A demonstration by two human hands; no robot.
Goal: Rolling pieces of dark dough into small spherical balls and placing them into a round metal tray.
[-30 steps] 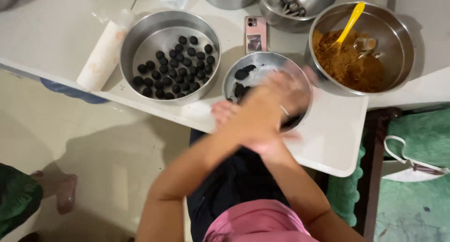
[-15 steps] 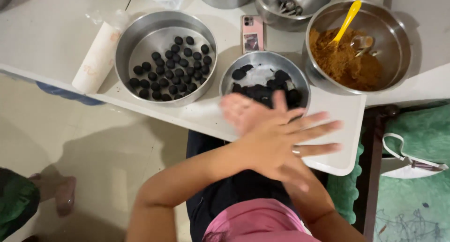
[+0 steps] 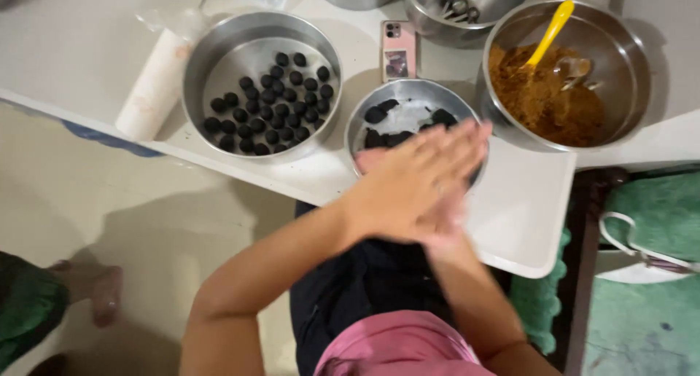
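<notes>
White table [image 3: 532,201], rounded corner, seen from above. Pale tiled floor [image 3: 109,223] below left, soft shadows on it. Blue cloth [image 3: 109,137] under the table edge. Dark wooden frame [image 3: 583,274] at right beside green fabric [image 3: 656,216]. Another person's foot [image 3: 106,296] at lower left. Light even, indoor.

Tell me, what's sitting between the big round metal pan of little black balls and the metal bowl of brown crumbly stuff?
In the head view, a pink phone and a smaller metal bowl of dark dough lie between them.
</notes>
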